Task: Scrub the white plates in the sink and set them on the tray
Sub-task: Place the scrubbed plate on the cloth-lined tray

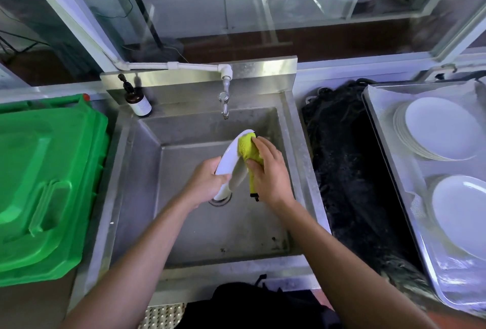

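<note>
Over the steel sink (147,184) my left hand (207,184) grips the lower edge of a white plate (231,156), held tilted on its edge above the drain. My right hand (271,170) presses a yellow-green scrubbing cloth (248,149) against the plate's upper face; the cloth's tail hangs down toward the drain. A second white piece shows just under the held plate, by the drain. On the right, a metal tray (386,144) holds two stacks of white plates, one at the back (444,128) and one at the front (462,213).
A tap (224,102) hangs over the sink's back edge, with a brown pump bottle (138,102) to its left. A green bin lid (44,184) lies left of the sink. A black mat (349,178) fills the gap between sink and tray.
</note>
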The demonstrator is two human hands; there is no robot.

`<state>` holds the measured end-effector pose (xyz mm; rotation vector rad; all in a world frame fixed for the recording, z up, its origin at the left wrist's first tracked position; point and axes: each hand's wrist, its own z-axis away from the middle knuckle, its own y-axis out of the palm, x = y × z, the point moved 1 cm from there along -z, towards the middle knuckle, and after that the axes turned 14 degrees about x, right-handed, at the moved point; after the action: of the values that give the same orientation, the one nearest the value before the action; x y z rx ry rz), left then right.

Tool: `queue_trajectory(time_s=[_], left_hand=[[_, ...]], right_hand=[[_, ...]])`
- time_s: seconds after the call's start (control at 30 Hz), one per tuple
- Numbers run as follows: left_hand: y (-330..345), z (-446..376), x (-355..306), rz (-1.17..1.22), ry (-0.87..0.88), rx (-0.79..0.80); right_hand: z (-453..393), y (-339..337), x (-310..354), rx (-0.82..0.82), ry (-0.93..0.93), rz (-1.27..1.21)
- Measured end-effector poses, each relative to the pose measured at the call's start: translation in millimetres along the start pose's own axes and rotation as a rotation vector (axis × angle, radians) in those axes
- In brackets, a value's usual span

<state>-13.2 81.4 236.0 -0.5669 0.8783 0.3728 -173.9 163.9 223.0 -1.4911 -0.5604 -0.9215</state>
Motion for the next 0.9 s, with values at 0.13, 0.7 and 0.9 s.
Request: queue_trajectory(time_s=[0.13, 0.7, 0.9], left_hand=[[-11, -15, -8, -0.351, 0.006, 0.019], [66, -59, -85, -1.021, 0.534, 0.188], [142, -65, -127, -1.158, 0.705, 0.21]], right_hand=[[7, -18, -11, -0.025, 0.09, 0.061], [112, -115, -60, -0.419, 0.466, 0.18], [174, -169, -103, -0.486, 0.551, 0.129]])
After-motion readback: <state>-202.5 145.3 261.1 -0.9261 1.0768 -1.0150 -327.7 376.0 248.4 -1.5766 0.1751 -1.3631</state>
